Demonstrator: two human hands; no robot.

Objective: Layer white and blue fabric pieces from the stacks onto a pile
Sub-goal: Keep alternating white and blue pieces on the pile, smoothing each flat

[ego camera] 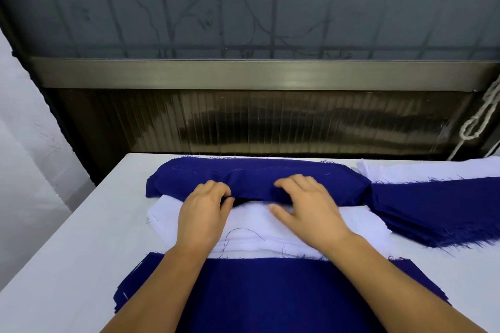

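Hands: both hands reach forward over the white fabric [270,227] to the near edge of the blue stack [257,178] at the far side of the counter [67,238].
Left hand [201,211]: fingers curled at the blue edge, thumb tucked under it; it appears to pinch the top blue layers, which lift into a small dark gap.
Right hand [305,205]: fingers bent over the top of the same edge, thumb stretched flat on the white fabric below; whether it has hold of a layer cannot be told.
Pose: forearms come in from the near edge, crossing the blue pile [270,292] nearest the person, wrists low, palms down.
Other stacks: a second blue stack [438,213] lies to the right, overlapping a white stack [433,170] at the far right corner.
Doing it well: likely best to peel off a single blue piece, both hands taking the same layer, then lift evenly so the frayed edges do not drag neighbours along.
Risk: loose threads may snag.
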